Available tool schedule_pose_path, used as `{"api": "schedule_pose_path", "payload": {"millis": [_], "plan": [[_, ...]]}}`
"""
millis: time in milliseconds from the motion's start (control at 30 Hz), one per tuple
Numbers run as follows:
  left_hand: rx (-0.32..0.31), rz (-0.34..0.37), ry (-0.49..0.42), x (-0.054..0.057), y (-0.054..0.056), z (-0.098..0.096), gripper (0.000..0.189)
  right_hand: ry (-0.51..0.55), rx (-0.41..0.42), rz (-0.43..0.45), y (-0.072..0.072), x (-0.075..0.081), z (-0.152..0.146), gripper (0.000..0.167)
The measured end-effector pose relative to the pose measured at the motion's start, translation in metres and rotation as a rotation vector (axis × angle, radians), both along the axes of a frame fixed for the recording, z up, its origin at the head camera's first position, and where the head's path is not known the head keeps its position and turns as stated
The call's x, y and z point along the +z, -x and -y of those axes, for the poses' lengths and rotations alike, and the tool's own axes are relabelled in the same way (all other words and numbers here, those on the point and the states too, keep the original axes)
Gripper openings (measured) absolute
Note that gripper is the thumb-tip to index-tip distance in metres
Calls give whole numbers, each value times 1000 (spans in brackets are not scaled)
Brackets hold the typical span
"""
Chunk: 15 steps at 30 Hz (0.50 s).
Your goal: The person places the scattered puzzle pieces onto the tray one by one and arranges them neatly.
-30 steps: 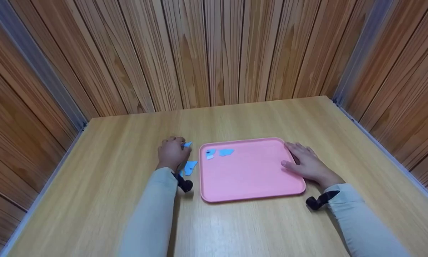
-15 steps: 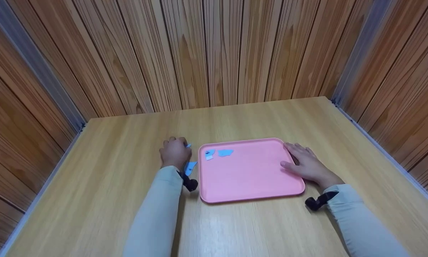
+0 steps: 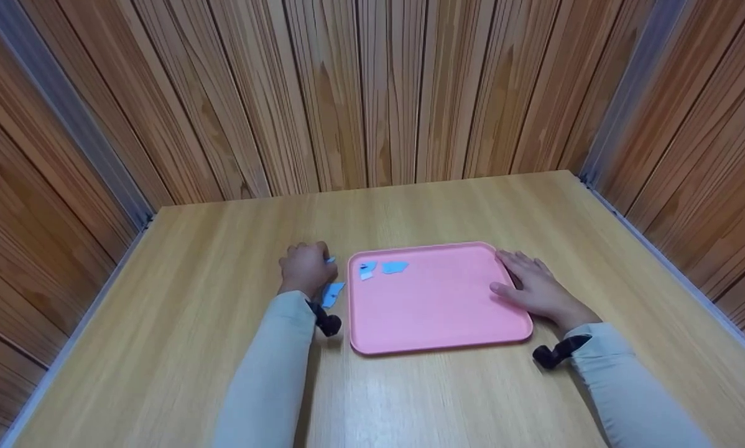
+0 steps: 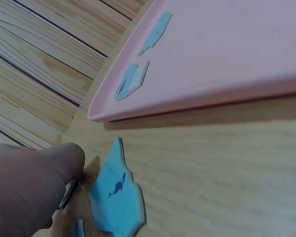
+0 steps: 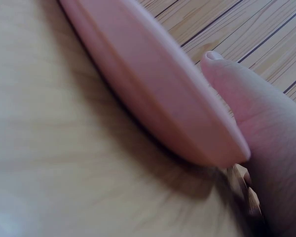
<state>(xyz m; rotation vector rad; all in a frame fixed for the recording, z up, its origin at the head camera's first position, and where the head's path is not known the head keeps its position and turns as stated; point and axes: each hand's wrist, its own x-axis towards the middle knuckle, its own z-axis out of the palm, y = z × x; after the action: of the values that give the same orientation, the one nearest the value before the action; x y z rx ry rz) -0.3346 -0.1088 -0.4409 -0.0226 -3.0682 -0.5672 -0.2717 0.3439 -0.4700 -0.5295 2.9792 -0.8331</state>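
Note:
In the head view my left hand (image 3: 308,270) is low over the table just left of the pink tray (image 3: 441,305). Its fingers curl round a blue jigsaw piece (image 3: 331,260), of which only a small edge shows. Another blue piece (image 3: 333,294) lies by the wrist; the left wrist view shows a dolphin-like figure on this piece (image 4: 117,190). Part of a further piece (image 4: 78,229) appears below the thumb. My right hand (image 3: 537,287) rests at the tray's right edge, fingers straight along the outside and thumb reaching over the rim (image 5: 227,133).
Inside the tray's far left corner lie a blue-and-white piece (image 3: 367,270) and a plain blue piece (image 3: 395,267). The wooden table (image 3: 223,348) is bounded by a plank wall (image 3: 385,93) behind and at the sides. Black cameras are strapped to both wrists.
My left hand has shifted slightly right and closed further over the far blue piece, now covering most of it. The right hand and the tray have stayed in place.

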Motion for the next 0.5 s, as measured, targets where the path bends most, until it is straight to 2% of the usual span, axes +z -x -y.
{"api": "schedule_pose_path", "payload": {"millis": [133,267,500], "plan": [[-5,-10,-6,-3,-1,2,28,-2,3,-1,1,-1,0,87],[-16,-42,-16,0,-3,2,27,1,-2,0,2,-1,0,87],[-19,-75,-30,17,-9,-10,32,-9,0,6,3,0,0,87]]}}
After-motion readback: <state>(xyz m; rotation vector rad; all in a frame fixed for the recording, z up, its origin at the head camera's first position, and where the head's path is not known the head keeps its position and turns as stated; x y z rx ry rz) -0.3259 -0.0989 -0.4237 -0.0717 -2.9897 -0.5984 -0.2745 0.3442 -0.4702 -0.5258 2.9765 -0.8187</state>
